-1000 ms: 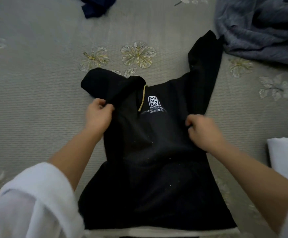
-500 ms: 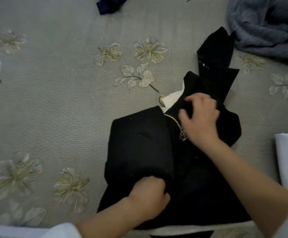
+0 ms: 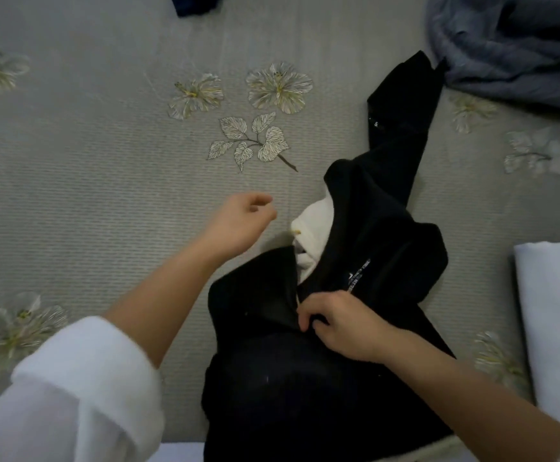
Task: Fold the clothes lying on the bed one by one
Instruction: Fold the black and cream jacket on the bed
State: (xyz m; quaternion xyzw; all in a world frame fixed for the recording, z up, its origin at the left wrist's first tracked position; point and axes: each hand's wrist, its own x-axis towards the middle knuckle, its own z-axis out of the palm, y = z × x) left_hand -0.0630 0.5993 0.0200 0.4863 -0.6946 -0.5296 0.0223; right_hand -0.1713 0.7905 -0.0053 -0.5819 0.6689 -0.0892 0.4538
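A black hoodie (image 3: 272,388) with a white hood lining lies on the grey flowered bed sheet (image 3: 105,201), its left side folded over the chest and one sleeve stretching up to the right. My right hand (image 3: 342,325) pinches the black fabric at the middle of the chest, next to the folded edge. My left hand (image 3: 242,221) hovers over the sheet just left of the hood, fingers loosely curled and holding nothing.
A crumpled grey-blue garment (image 3: 512,45) lies at the top right, close to the sleeve end. A dark blue garment (image 3: 195,3) peeks in at the top edge. Something white and folded (image 3: 555,315) sits at the right edge.
My left hand has let go of the folded left side and moved up beside the hood. My right hand has come down from the hood to the middle of the chest.
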